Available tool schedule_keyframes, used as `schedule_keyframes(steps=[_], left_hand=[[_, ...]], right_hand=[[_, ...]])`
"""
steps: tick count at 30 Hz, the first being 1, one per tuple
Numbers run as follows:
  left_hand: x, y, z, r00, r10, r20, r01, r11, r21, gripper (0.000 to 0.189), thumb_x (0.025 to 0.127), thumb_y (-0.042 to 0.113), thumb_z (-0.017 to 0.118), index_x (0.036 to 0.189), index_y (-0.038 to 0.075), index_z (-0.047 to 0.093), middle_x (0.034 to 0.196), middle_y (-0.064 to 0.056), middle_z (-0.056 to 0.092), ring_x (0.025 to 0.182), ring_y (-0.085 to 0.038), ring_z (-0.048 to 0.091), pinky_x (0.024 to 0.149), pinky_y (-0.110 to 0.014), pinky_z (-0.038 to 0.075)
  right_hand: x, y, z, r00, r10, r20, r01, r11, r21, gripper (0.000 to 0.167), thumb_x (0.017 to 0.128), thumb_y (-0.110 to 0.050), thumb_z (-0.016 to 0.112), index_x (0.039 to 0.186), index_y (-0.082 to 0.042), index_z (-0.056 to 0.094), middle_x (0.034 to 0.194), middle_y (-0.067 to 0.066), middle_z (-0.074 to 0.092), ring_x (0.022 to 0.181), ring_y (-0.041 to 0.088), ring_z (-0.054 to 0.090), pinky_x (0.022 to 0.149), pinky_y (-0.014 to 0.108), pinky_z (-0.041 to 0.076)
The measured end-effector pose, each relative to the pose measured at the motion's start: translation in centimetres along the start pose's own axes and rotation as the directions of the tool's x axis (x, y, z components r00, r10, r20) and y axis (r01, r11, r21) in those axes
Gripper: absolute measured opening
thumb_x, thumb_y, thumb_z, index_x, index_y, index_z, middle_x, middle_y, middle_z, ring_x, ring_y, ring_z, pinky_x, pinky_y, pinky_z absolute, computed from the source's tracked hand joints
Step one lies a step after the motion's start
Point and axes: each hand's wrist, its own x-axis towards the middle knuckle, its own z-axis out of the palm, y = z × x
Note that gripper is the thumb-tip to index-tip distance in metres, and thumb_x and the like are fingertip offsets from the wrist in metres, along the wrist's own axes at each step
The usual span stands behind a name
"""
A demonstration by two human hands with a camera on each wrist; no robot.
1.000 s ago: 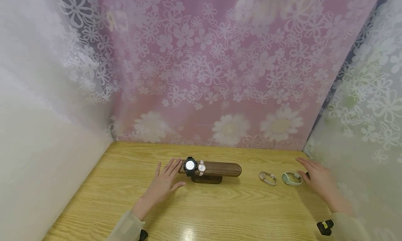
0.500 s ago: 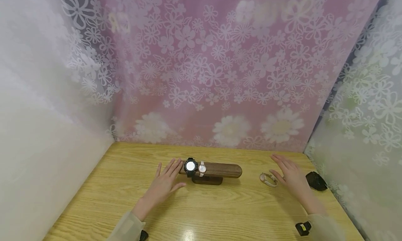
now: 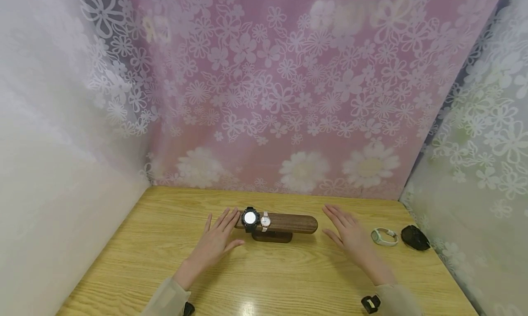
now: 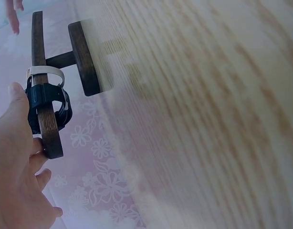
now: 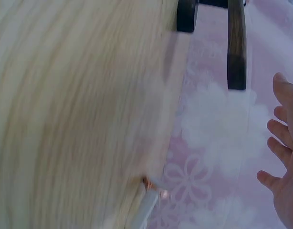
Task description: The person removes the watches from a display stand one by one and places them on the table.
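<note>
A dark wooden watch stand (image 3: 288, 223), a rounded bar on a short foot, stands on the table. At its left part a black watch (image 3: 249, 218) with a bright round dial and a slim watch (image 3: 265, 221) with a pale strap are looped round the bar. My left hand (image 3: 214, 240) touches the bar's left end with spread, straight fingers. Off the bar's right end, my right hand (image 3: 348, 238) hovers with straight fingers, holding nothing. Below it in the right wrist view lies a light-strapped watch (image 5: 145, 207), which that hand hides in the head view.
A pale green watch (image 3: 384, 237) lies on the wooden table (image 3: 268, 275) to the right of my right hand. Beyond it sits a black lump-shaped object (image 3: 415, 237) by the right-hand curtain (image 3: 474, 178). A pink flowered curtain (image 3: 264, 123) closes off the back.
My right hand has moved left from the black object, over the green and light-strapped watches, to near the stand's right end. My left hand stays at the bar.
</note>
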Motion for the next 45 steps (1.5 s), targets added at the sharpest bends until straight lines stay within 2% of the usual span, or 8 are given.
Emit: schedule_keyframes(steps=[7, 9, 14, 20, 23, 34, 40, 45], left_hand=[[0.0, 0.1, 0.0, 1.000, 0.003, -0.006, -0.003, 1.000, -0.013, 0.081, 0.095, 0.049, 0.064, 0.157, 0.005, 0.037, 0.165, -0.010, 0.030, 0.151, -0.034, 0.028, 0.120, -0.067, 0.011], [0.0, 0.1, 0.0, 1.000, 0.002, -0.002, -0.002, 1.000, -0.017, 0.081, 0.095, 0.050, 0.064, 0.157, 0.006, 0.036, 0.165, -0.009, 0.029, 0.151, -0.034, 0.028, 0.120, -0.067, 0.011], [0.1, 0.1, 0.1, 1.000, 0.009, -0.008, -0.009, 1.000, -0.024, 0.082, 0.095, 0.050, 0.064, 0.158, 0.006, 0.035, 0.164, -0.011, 0.031, 0.151, -0.034, 0.028, 0.120, -0.067, 0.011], [0.1, 0.2, 0.2, 1.000, 0.020, -0.019, -0.020, 1.000, -0.011, 0.081, 0.096, 0.052, 0.062, 0.158, 0.006, 0.035, 0.164, -0.011, 0.032, 0.151, -0.034, 0.029, 0.119, -0.068, 0.012], [0.2, 0.2, 0.2, 1.000, 0.018, -0.019, -0.018, 1.000, -0.021, 0.081, 0.096, 0.050, 0.063, 0.157, 0.006, 0.036, 0.164, -0.011, 0.032, 0.151, -0.034, 0.028, 0.119, -0.068, 0.013], [1.3, 0.6, -0.1, 0.997, -0.065, 0.049, 0.069, 0.993, -0.095, 0.075, 0.102, 0.050, 0.053, 0.161, 0.012, 0.028, 0.166, -0.005, 0.025, 0.155, -0.026, 0.019, 0.124, -0.058, 0.005], [2.9, 0.7, 0.1, 1.000, -0.004, 0.004, 0.004, 0.986, -0.165, 0.077, 0.100, 0.047, 0.060, 0.162, 0.013, 0.028, 0.164, -0.009, 0.032, 0.153, -0.029, 0.026, 0.124, -0.058, 0.009], [4.0, 0.9, 0.2, 0.999, 0.048, 0.001, -0.047, 0.979, -0.197, 0.078, 0.098, 0.047, 0.062, 0.161, 0.014, 0.031, 0.163, -0.010, 0.035, 0.151, -0.032, 0.029, 0.123, -0.062, 0.013]], right_hand=[[0.9, -3.6, 1.5, 0.999, -0.042, 0.026, 0.042, 0.999, 0.015, 0.074, 0.092, -0.028, 0.074, 0.154, -0.005, 0.042, 0.159, 0.014, 0.040, 0.145, 0.035, 0.039, 0.124, 0.048, 0.021], [1.1, -4.4, 2.0, 0.998, -0.049, 0.037, 0.049, 0.999, 0.006, 0.074, 0.092, -0.033, 0.073, 0.154, -0.005, 0.043, 0.160, 0.012, 0.039, 0.146, 0.034, 0.038, 0.124, 0.048, 0.021], [1.5, -5.8, 3.1, 0.995, -0.083, 0.056, 0.084, 0.996, -0.016, 0.077, 0.090, -0.035, 0.074, 0.153, -0.004, 0.043, 0.159, 0.013, 0.041, 0.143, 0.036, 0.041, 0.114, 0.060, 0.035], [1.3, -6.5, 3.8, 0.992, -0.066, 0.111, 0.067, 0.998, -0.006, 0.079, 0.092, -0.036, 0.074, 0.156, -0.007, 0.039, 0.164, 0.007, 0.032, 0.150, 0.030, 0.031, 0.121, 0.056, 0.026], [1.2, -6.6, 3.8, 0.990, -0.056, 0.132, 0.058, 0.998, -0.006, 0.078, 0.093, -0.038, 0.072, 0.157, -0.007, 0.039, 0.165, 0.006, 0.031, 0.151, 0.027, 0.029, 0.120, 0.058, 0.026], [1.3, -6.8, 3.7, 0.987, -0.056, 0.148, 0.058, 0.998, -0.009, 0.077, 0.094, -0.038, 0.072, 0.156, -0.005, 0.040, 0.164, 0.008, 0.032, 0.149, 0.031, 0.035, 0.117, 0.061, 0.030], [1.5, -6.9, 3.7, 0.985, -0.056, 0.160, 0.056, 0.998, 0.004, 0.076, 0.095, -0.035, 0.072, 0.156, -0.006, 0.039, 0.164, 0.008, 0.032, 0.149, 0.031, 0.034, 0.117, 0.061, 0.030], [1.6, -7.1, 3.6, 0.984, -0.054, 0.172, 0.053, 0.999, 0.012, 0.076, 0.095, -0.034, 0.072, 0.156, -0.006, 0.039, 0.165, 0.008, 0.031, 0.150, 0.030, 0.033, 0.118, 0.060, 0.028]])
